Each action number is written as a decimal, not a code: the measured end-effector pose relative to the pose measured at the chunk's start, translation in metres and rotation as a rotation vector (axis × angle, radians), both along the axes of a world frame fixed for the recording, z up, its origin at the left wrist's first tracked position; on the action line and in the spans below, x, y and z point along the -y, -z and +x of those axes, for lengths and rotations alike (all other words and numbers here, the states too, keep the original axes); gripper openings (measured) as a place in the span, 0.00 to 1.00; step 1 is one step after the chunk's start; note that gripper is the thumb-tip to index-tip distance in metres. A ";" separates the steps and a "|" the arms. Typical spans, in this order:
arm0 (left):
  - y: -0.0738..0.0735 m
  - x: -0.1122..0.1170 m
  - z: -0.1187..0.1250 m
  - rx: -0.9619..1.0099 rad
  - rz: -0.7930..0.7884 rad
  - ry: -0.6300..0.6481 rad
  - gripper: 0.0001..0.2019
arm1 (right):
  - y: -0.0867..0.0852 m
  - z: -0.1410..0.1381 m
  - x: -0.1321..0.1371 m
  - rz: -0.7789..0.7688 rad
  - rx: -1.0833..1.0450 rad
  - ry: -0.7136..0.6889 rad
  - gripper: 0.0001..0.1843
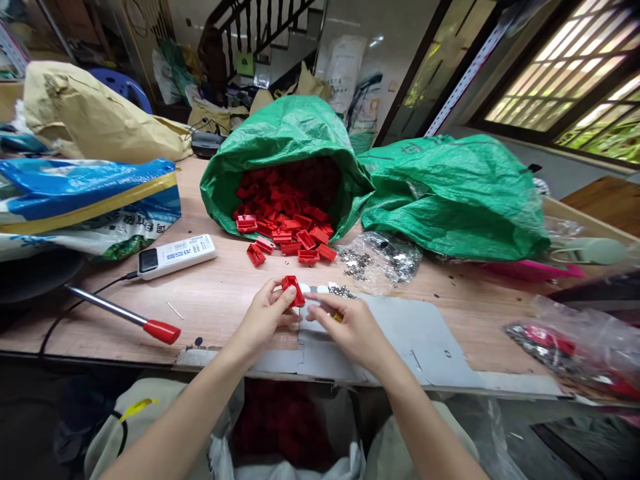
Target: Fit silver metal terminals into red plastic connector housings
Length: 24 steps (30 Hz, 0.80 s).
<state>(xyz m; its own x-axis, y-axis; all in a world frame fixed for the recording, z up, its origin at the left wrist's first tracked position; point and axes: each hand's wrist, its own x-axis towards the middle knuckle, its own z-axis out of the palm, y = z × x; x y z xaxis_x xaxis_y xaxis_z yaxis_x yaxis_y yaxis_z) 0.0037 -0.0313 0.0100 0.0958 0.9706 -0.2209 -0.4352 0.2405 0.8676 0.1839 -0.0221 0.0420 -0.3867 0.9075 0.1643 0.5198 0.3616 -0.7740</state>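
Observation:
My left hand (266,313) pinches a small red plastic box-shaped part (293,291), its hollow side facing up, above the table edge. My right hand (347,323) is just to its right, with the forefinger reaching to the part and the thumb a little below. A small yellow thing (339,317) shows among the curled fingers of the right hand; its kind is hidden. Beyond the hands, many similar red parts (287,227) spill from an open green woven sack (285,127) onto the table. Small metal pieces (341,291) lie just behind my right hand.
Clear plastic bags of metal pieces (385,257) lie before a second green sack (450,193). At left are a white device with a cable (177,256), a red-tipped metal lever (163,331) and a blue-white sack (90,200). A grey sheet (400,333) covers the front table. Below hangs a bag of red parts (285,423).

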 end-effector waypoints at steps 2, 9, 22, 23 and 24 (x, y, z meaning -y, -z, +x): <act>-0.001 -0.001 0.000 -0.009 -0.010 -0.065 0.28 | 0.002 0.022 -0.024 0.135 0.101 0.163 0.17; -0.008 0.004 -0.001 0.155 -0.094 0.136 0.19 | 0.011 0.065 -0.103 0.257 0.570 0.184 0.07; -0.007 0.002 -0.008 0.277 -0.152 0.177 0.15 | -0.001 0.006 -0.032 -0.105 -0.394 0.244 0.17; -0.007 0.002 -0.007 0.273 -0.147 0.175 0.15 | 0.000 -0.001 -0.025 -0.172 -0.452 0.225 0.18; -0.007 0.002 -0.006 0.268 -0.143 0.178 0.15 | 0.003 -0.008 -0.021 -0.213 -0.489 0.210 0.18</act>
<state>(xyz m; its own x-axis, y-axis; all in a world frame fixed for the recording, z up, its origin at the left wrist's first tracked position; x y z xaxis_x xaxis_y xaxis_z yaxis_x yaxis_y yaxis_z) -0.0026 -0.0335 0.0171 0.3337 0.8947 -0.2971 -0.5836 0.4435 0.6802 0.1763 -0.0015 0.0388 -0.1197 0.9892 0.0844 0.1263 0.0995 -0.9870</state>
